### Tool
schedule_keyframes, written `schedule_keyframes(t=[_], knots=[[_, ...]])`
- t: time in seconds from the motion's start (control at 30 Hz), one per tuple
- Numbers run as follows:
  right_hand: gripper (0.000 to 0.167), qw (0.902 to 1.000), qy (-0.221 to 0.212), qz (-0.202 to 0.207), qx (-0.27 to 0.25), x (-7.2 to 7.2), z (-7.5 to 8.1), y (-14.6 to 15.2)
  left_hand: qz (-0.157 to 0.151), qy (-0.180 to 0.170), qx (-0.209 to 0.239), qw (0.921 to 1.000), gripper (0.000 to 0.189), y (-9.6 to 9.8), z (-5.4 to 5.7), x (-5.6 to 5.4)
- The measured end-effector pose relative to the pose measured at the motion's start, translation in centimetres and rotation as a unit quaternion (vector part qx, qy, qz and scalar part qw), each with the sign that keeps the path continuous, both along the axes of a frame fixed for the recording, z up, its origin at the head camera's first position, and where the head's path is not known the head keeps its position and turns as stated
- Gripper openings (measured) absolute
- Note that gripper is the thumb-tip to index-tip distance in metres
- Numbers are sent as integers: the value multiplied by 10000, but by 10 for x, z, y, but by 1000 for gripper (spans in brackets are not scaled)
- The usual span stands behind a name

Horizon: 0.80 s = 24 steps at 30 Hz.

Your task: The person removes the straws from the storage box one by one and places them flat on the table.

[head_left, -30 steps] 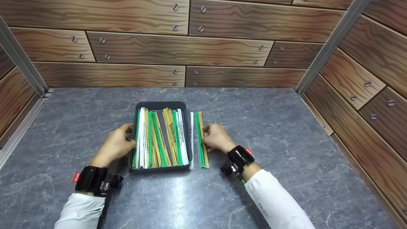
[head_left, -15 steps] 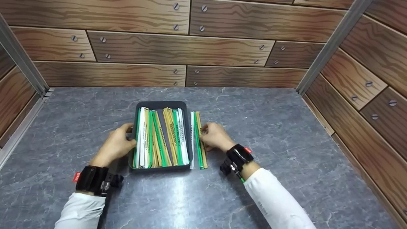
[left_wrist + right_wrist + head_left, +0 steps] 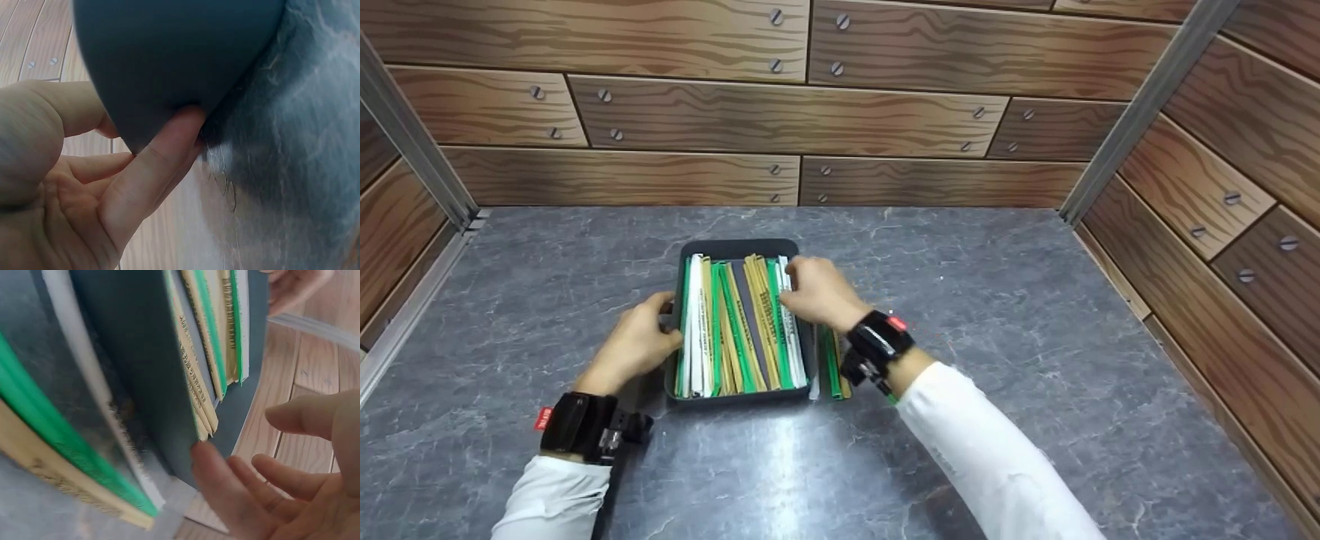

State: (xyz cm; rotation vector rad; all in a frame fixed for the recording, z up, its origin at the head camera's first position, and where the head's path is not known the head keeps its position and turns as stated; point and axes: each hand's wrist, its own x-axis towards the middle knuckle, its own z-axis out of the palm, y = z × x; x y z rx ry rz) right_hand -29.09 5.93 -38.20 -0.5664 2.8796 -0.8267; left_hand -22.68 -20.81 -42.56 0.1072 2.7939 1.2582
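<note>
A dark grey rectangular tray point(image 3: 739, 247) stands on the table, filled with slim, printed wrapped sticks point(image 3: 765, 322) in green, white and tan. My left hand point(image 3: 639, 337) grips the tray's left side; in the left wrist view its fingers point(image 3: 163, 140) press the outer wall and the thumb passes behind the edge. My right hand point(image 3: 825, 292) is over the tray's right rim, thumb and fingers apart with nothing between them. In the right wrist view a fingertip point(image 3: 208, 461) is right at the tray's edge. A white, a green point(image 3: 73, 444) and a tan stick lie beside the tray, partly under my right wrist.
The grey marbled table point(image 3: 1020, 375) extends around the tray. Wood-patterned walls point(image 3: 885, 120) close off the back and sides, with metal corner posts point(image 3: 1140, 112) between them.
My right hand first slid the tan and green sticks left against the white one beside the tray, then let go and moved up and left to the rim. My left hand stayed put.
</note>
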Motion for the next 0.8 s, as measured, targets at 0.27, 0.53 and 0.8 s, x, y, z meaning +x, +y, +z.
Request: schedule_keyframes(t=[0.27,0.53,0.8], knots=[[47,9982,34,223,548,7,2,-42,34,-88,2,10000,71,0,1,0],[14,9940,-422,647,773,13,-11,-83,-32,50,-15,10000,69,1,3,-1],[33,9909,-305,541,1192,11,-22,-102,-20,109,-71,9999,68,-1,1,1]])
